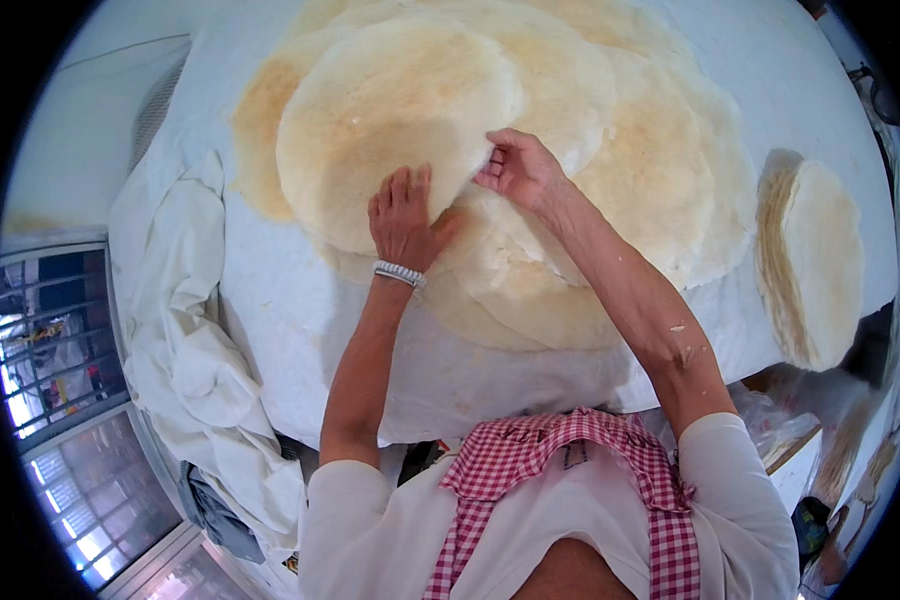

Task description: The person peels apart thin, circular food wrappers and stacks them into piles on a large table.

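Note:
Large, thin round flatbreads (645, 165) lie overlapping on a table covered with white cloth (292, 360). My left hand (405, 217), with a white bracelet at the wrist, rests palm down on the lower part of the top flatbread (390, 97), its fingers a little apart. The right edge of that same flatbread is pinched between the thumb and fingers of my right hand (517, 166). Below my hands, more flatbreads (555, 315) lie partly under the top ones, some with torn or folded edges.
A stack of flatbreads (825, 262) sits at the table's right edge. Bunched white cloth (187, 337) hangs along the left side, near a barred window (60, 330). Clear plastic (780, 405) and a pale box or board (795, 457) are at the lower right.

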